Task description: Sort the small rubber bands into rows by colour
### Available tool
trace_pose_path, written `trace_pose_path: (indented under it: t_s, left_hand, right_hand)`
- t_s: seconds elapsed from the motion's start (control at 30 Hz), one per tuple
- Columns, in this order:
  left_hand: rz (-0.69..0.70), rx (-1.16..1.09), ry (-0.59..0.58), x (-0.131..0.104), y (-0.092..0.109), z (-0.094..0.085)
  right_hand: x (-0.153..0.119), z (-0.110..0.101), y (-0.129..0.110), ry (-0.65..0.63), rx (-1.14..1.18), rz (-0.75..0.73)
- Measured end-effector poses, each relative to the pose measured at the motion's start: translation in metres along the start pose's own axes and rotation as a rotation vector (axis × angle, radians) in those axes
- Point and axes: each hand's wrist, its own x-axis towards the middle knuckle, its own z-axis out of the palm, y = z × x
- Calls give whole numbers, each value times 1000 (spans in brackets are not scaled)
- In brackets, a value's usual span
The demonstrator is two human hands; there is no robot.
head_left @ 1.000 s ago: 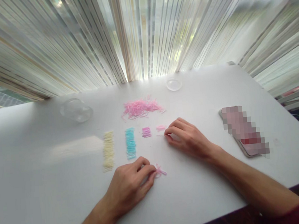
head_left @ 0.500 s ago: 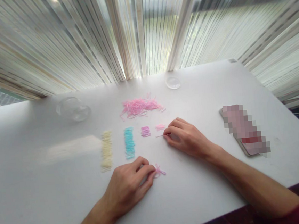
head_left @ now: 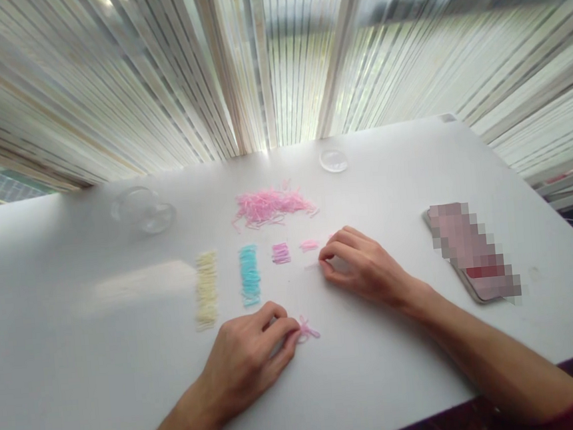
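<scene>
My left hand (head_left: 258, 344) pinches the edge of a small tangle of pink-purple strands (head_left: 308, 329) on the white table. Higher and to the right, my right hand (head_left: 355, 262) is closed in a pinch on a thin pale strand (head_left: 312, 266) that points left. Left of that hand lie a short light pink bundle (head_left: 310, 245) and a purple bundle (head_left: 280, 253). A blue row of short strands (head_left: 250, 276) and a pale yellow row (head_left: 206, 290) lie further left. Behind them is a loose pink pile (head_left: 271, 205).
On the white table (head_left: 74, 314) a phone with a blurred screen (head_left: 473, 252) lies at the right. Clear round containers (head_left: 138, 211) stand at the back left, and a clear round lid (head_left: 333, 161) lies at the back. Striped curtains (head_left: 154, 73) hang behind.
My right hand has shifted slightly right with the thin strand, away from the light pink bundle. My left hand stays at the pink-purple tangle.
</scene>
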Motion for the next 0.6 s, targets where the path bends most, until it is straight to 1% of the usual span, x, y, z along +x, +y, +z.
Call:
trace_pose_path:
  t_s: [0.23, 0.3, 0.4, 0.5, 0.6]
  left_hand:
    - [5, -10, 19, 1, 1, 0]
    - [-3, -42, 53, 1, 2, 0]
    - [-43, -99, 177, 1, 4, -2]
    - [-97, -123, 327, 0, 9, -4]
    - [-78, -145, 421, 1, 13, -6]
  right_hand:
    - [1, -8, -6, 175, -44, -130]
    - [0, -11, -9, 217, -64, -181]
    - [-3, -13, -18, 235, -71, -263]
    - [-7, -13, -31, 209, -32, -339]
    - [-8, -14, -42, 163, 4, -390]
